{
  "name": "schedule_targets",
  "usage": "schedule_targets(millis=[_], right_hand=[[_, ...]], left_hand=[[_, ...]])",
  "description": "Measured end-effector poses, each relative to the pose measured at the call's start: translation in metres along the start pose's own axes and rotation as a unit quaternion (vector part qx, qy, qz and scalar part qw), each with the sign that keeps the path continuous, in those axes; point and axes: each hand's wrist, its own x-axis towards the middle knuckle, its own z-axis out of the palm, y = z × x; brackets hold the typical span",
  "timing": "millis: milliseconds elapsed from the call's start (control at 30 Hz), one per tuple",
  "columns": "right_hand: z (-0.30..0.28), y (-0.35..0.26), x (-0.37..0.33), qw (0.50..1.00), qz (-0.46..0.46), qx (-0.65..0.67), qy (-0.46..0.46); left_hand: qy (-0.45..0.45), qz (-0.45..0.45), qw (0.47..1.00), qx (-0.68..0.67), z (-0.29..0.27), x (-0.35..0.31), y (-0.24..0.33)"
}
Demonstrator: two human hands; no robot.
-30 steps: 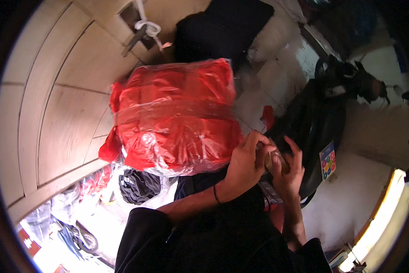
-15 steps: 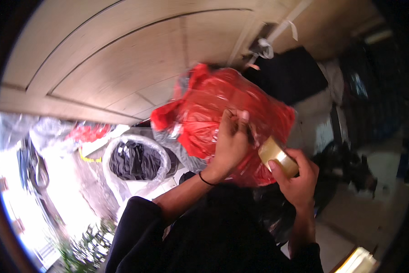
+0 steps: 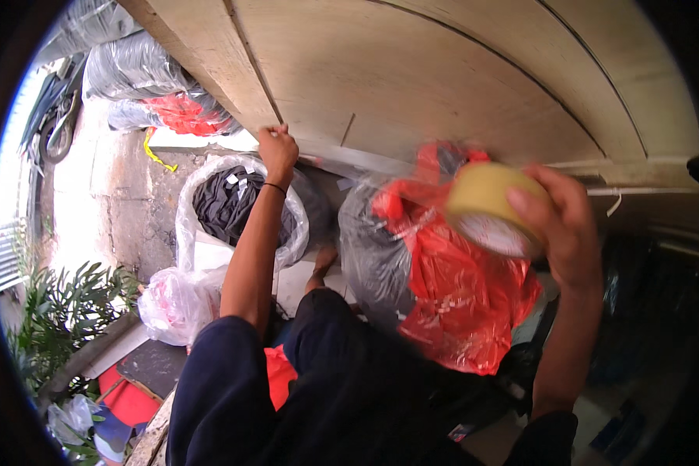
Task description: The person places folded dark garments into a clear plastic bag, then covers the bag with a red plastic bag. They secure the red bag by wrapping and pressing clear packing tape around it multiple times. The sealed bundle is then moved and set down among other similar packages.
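Observation:
My right hand (image 3: 563,217) grips a roll of yellowish packing tape (image 3: 495,203), raised over a red plastic bag (image 3: 474,287). Far to the left, my left hand (image 3: 278,149) is closed in a pinch, level with the panel's lower edge. A faint, see-through strip of tape (image 3: 369,161) seems to stretch between the hands, though blur makes its edges hard to follow. The red bag leans against a clear plastic bag with grey contents (image 3: 373,256). Both lie below the roll, in front of my body.
A container lined with clear plastic (image 3: 184,225) holds dark cloth (image 3: 229,206), below my left hand. Wrapped bundles (image 3: 135,70) lie at the upper left. A wooden panel (image 3: 442,78) spans the top. A tied plastic bag (image 3: 180,303) and green plants (image 3: 69,311) are at the left.
My hands have moved far apart: the left up and left off the red bag, the right up and right with the tape roll. My view has swung left.

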Motion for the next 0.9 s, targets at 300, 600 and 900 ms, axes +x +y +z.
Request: schedule_targets(millis=[300,600,900], right_hand=[[0.100,0.074,0.159,0.933,0.034,-0.324,-0.151],[0.003,0.086,-0.036,0.954,0.128,-0.269,0.006],[-0.015,0.118,-0.074,0.974,0.143,-0.167,0.049]], left_hand=[[-0.258,-0.106,0.922,0.269,0.133,-0.105,-0.228],[-0.257,-0.112,0.886,0.369,0.132,-0.126,-0.202],[-0.227,-0.073,0.967,0.094,0.117,-0.130,-0.245]])
